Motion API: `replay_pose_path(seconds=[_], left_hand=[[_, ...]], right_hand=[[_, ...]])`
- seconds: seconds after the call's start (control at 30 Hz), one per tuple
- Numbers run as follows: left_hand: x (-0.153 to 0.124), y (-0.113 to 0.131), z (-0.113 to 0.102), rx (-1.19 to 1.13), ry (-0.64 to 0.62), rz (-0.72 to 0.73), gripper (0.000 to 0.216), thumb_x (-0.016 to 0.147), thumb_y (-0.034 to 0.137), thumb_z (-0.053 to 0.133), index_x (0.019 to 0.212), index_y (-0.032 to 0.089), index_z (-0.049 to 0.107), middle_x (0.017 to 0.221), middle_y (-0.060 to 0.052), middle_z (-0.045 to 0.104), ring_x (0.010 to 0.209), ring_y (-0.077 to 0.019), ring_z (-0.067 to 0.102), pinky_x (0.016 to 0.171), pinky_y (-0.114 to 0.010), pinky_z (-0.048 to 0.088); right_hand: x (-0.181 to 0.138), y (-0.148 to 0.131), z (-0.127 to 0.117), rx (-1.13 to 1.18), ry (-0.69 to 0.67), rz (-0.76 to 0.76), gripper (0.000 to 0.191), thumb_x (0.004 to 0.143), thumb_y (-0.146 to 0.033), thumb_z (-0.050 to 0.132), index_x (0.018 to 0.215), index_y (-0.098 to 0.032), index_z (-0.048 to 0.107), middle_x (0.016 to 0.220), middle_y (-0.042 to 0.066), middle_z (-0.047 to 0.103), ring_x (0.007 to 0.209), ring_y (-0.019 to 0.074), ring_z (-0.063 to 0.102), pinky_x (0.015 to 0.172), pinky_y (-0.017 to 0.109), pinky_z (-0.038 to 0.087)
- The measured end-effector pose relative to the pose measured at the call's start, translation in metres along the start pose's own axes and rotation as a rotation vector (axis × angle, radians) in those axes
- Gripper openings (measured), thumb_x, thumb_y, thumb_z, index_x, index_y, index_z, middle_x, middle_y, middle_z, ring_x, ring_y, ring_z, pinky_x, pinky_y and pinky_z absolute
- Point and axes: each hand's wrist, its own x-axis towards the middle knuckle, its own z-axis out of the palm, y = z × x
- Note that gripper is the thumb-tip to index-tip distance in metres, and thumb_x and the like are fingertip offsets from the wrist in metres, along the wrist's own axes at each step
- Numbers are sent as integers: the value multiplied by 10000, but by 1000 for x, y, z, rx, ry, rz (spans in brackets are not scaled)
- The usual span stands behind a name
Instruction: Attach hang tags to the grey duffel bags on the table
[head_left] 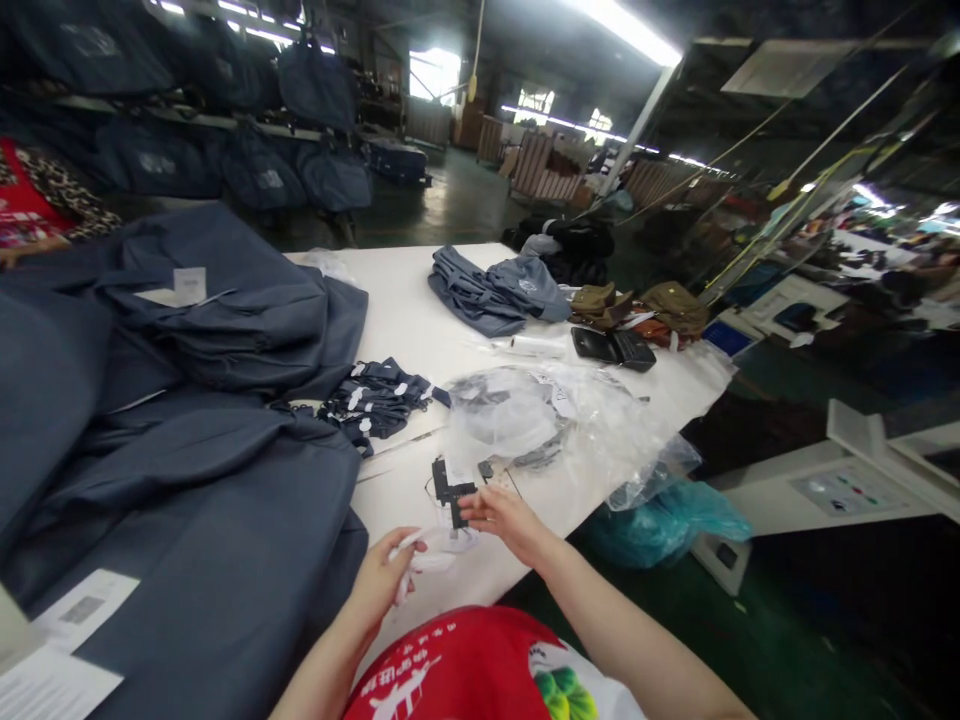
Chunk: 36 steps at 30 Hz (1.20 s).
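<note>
My left hand (384, 578) is closed around a small white strip or tag (427, 552) just above the near edge of the white table (420, 320). My right hand (504, 518) pinches a small black buckle-like piece (451, 492) with its fingertips, right beside the left hand. Both hands hover close together over the table's front edge. Crumpled clear plastic bags (555, 420) lie just beyond my right hand. A bundle of dark straps with white tags (375, 398) rests further back to the left.
Large piles of dark blue fabric bags (172, 430) cover the table's left side. Folded grey-blue cloth (491, 290), brown items (637, 310) and a black case (613, 348) sit at the far end. A teal plastic bag (667, 520) and a white machine (847, 480) stand on the right.
</note>
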Motion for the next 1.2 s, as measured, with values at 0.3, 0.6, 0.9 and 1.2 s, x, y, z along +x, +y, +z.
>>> replay_pose_path(seconds=[0.3, 0.6, 0.9, 1.2], left_hand=[[9, 20, 43, 100, 37, 83, 457, 698, 585, 587, 929, 194, 639, 755, -36, 671, 480, -153, 558, 456, -270, 451], [64, 68, 156, 70, 232, 288, 232, 754, 392, 456, 755, 212, 603, 864, -73, 675, 833, -238, 622, 738, -331, 502], [113, 99, 196, 38, 465, 360, 400, 812, 425, 557, 1082, 152, 667, 1042, -93, 693, 986, -260, 611, 911, -367, 468], [158, 117, 121, 307, 615, 437, 208, 782, 197, 523, 584, 177, 584, 846, -39, 640, 761, -156, 597, 684, -238, 472]], right_hand=[[11, 14, -8, -474, -339, 129, 341, 776, -490, 588, 711, -159, 635, 484, -27, 527, 409, 101, 461, 477, 239, 372], [64, -54, -80, 137, -232, 41, 381, 653, -528, 708, 635, -187, 540, 845, 89, 677, 829, 232, 614, 747, 337, 470], [126, -128, -57, 253, -34, 2, 364, 700, -512, 681, 797, -221, 485, 613, -38, 603, 572, 166, 598, 534, 280, 477], [256, -190, -5, 356, -17, -44, 309, 821, -461, 601, 751, -206, 440, 541, -82, 503, 366, 46, 364, 503, 236, 472]])
